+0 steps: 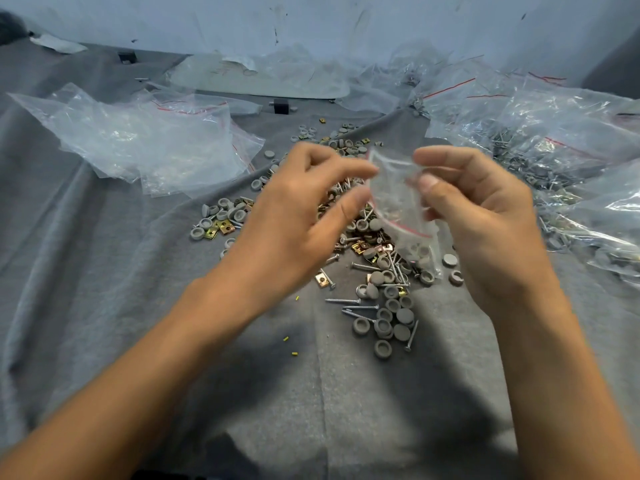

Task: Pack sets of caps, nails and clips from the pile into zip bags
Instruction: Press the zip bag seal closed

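On the grey-clothed worktop (104, 306), empty bags (145, 147) lie left, filled bags (554, 133) run off the right edge, and the pile (381, 299) of caps, nails and clips is partly hidden by the hands. Above it the right hand (485, 216) pinches a blurred zip bag (398, 199) between thumb and forefinger; the left hand (294, 230) has its fingers (343, 169) narrowly parted at the bag's edge, grip too blurred to tell.

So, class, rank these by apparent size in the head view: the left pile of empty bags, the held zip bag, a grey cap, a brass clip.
1. pile of empty bags
2. held zip bag, though it is nearer the camera
3. grey cap and brass clip: too alike to rank
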`<action>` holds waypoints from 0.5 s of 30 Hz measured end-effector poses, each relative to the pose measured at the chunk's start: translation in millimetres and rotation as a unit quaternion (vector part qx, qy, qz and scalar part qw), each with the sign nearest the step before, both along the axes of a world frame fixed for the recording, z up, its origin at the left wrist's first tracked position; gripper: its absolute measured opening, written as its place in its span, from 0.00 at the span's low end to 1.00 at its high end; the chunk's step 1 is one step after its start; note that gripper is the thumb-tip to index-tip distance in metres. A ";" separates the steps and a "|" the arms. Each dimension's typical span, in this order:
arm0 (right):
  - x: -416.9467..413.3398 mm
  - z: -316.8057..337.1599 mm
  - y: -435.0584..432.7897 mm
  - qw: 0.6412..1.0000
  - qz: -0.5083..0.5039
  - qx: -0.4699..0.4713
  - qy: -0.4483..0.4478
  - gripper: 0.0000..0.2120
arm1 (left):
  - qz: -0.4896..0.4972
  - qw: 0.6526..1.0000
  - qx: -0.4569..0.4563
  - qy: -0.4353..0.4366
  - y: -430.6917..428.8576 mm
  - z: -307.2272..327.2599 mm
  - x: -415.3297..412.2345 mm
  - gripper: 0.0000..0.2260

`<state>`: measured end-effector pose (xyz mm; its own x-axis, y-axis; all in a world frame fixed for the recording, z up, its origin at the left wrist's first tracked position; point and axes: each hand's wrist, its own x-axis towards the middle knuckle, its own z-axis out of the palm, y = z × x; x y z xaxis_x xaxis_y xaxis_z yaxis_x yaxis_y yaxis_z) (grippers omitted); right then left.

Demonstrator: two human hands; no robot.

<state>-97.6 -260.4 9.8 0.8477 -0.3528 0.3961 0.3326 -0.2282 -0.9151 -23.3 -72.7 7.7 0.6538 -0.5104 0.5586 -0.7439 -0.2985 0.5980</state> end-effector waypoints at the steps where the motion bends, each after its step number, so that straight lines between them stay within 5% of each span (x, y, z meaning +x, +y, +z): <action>1: -0.8 1.8 -3.2 1.000 -0.013 0.019 -0.018 0.11 | 0.009 1.000 -0.022 0.005 1.8 3.0 1.6 0.10; 8: -9.5 17.1 -7.1 0.972 0.065 0.206 -0.091 0.11 | -0.031 0.985 -0.104 0.136 12.8 25.7 5.1 0.10; 12: -9.7 17.3 8.0 0.960 0.128 0.245 -0.052 0.11 | -0.102 0.979 -0.099 0.149 11.3 37.5 -3.0 0.15; 15: -8.7 16.7 16.0 0.959 0.148 0.240 -0.023 0.11 | -0.144 0.962 -0.141 0.183 11.0 39.8 -6.4 0.08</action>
<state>-106.3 -244.4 26.5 0.9248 -0.2497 0.2871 0.3596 0.3264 -0.8742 -29.7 -61.7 47.4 0.6879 -0.5615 0.4598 -0.4950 0.1003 0.8631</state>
